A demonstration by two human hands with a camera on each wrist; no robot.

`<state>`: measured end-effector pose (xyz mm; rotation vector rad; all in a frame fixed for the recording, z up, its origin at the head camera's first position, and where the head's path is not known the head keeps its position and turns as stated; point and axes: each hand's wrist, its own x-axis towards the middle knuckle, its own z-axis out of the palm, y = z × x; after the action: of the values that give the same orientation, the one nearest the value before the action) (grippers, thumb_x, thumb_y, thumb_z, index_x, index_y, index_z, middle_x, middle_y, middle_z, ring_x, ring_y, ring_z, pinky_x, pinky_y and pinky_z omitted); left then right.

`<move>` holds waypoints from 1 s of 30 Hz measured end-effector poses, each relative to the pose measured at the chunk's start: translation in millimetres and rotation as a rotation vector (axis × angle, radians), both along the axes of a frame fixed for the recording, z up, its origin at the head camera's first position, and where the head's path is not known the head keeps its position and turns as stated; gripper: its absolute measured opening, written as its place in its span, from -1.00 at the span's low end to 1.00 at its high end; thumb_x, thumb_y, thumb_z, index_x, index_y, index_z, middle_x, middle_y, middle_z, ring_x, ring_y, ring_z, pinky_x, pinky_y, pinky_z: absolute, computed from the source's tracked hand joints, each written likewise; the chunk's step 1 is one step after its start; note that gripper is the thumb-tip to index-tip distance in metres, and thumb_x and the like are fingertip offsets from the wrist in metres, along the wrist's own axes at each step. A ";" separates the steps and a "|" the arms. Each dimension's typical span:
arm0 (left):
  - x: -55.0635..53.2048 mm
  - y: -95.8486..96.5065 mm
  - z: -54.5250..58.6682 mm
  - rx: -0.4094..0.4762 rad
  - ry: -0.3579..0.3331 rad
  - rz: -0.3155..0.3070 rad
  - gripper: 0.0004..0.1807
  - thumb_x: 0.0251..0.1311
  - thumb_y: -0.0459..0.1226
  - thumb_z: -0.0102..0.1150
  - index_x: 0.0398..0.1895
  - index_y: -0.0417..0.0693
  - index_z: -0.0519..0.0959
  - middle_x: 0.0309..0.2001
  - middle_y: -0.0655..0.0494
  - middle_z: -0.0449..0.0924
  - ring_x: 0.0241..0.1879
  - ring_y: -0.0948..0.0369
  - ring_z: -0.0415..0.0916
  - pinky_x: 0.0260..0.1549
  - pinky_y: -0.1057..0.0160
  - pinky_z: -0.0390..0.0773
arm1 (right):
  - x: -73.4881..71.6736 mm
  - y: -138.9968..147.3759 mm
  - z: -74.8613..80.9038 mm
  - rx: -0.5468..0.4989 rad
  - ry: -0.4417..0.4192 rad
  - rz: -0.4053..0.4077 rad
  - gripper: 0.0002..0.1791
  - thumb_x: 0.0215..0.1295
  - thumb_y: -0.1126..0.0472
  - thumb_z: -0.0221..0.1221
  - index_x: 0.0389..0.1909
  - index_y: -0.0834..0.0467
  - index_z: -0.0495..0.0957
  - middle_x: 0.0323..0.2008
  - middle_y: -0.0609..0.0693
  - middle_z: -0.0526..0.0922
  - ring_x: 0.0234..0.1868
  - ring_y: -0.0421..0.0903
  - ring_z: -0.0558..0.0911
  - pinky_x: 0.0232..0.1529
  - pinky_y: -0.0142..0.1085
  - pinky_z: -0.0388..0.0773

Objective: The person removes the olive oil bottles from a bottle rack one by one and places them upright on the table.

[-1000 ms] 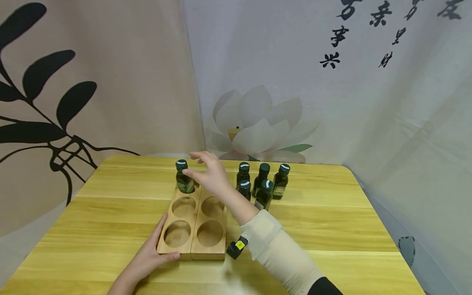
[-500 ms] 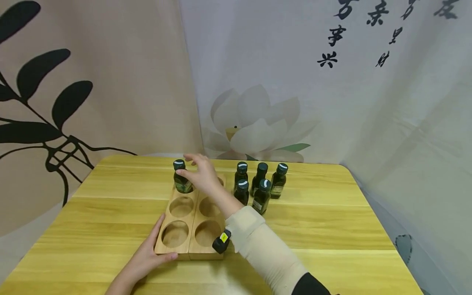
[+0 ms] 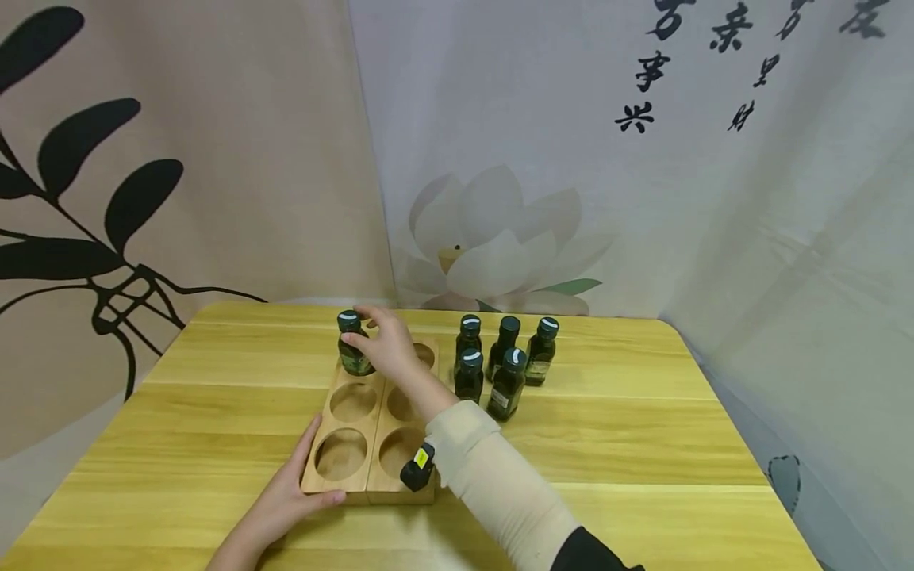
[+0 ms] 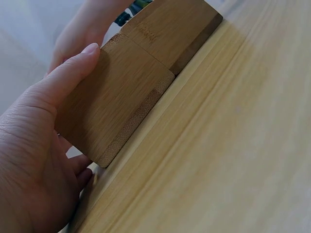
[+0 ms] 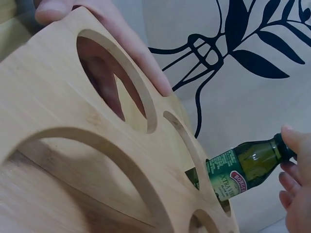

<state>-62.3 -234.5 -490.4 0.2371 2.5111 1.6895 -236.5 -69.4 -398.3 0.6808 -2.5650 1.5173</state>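
A small dark green olive oil bottle stands in the far left hole of the wooden holder, which is two blocks side by side with round holes. My right hand pinches its cap and neck between thumb and fingers. In the right wrist view, the bottle shows a green label, and its base sits inside the hole. My left hand grips the holder's near left corner. From the left wrist view, its thumb lies on the front face and its fingers along the side.
Several similar dark bottles stand upright on the wooden table, right of the holder. My right forearm crosses over the holder's right block. A printed cloth hangs behind the table's far edge.
My right hand has moved slightly left and down, its fingers coming in from apart to meet the bottle's cap. The left hand keeps its grip on the holder.
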 end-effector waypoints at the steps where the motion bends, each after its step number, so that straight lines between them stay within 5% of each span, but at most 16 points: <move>1: 0.2 0.1 0.4 0.003 -0.002 0.000 0.26 -0.01 -0.29 0.46 0.54 0.09 -0.33 0.47 -0.32 -0.25 0.36 -0.28 -0.08 0.16 -0.34 0.07 | 0.3 -0.5 -0.7 -0.006 0.000 -0.002 -0.44 0.22 0.08 0.29 0.24 0.11 0.47 0.05 -0.04 0.56 -0.01 -0.08 0.51 -0.22 -0.41 0.49; 18: 0.4 1.5 -0.1 0.008 0.022 -0.007 0.26 -0.03 -0.32 0.46 0.54 0.07 -0.32 0.47 -0.31 -0.23 0.36 -0.26 -0.07 0.17 -0.30 0.07 | 1.1 -8.9 -7.3 -0.080 0.023 -0.080 -0.60 0.24 0.12 0.26 0.09 0.13 0.55 -0.08 -0.06 0.59 -0.11 -0.14 0.52 -0.20 -0.42 0.46; 24: 0.3 0.4 -0.3 -0.003 0.026 -0.001 0.27 -0.04 -0.32 0.47 0.54 0.07 -0.32 0.46 -0.32 -0.21 0.36 -0.25 -0.06 0.20 -0.21 0.10 | 2.2 -9.7 -6.3 -0.026 0.086 -0.066 -0.64 0.27 0.13 0.23 0.05 0.15 0.55 -0.08 -0.04 0.58 -0.11 -0.13 0.51 -0.16 -0.43 0.44; 30: 0.9 -0.3 -0.5 -0.003 0.033 -0.004 0.28 -0.05 -0.32 0.47 0.54 0.04 -0.32 0.46 -0.35 -0.23 0.36 -0.29 -0.09 0.16 -0.36 0.01 | 5.0 -7.8 3.7 -0.013 0.159 -0.070 -0.66 0.28 0.15 0.23 0.04 0.17 0.54 -0.11 -0.04 0.57 -0.15 -0.15 0.47 -0.17 -0.46 0.41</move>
<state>-61.5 -234.8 -490.9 0.2714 2.5346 1.6939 -231.5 -77.2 -394.6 0.6736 -2.4332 1.3975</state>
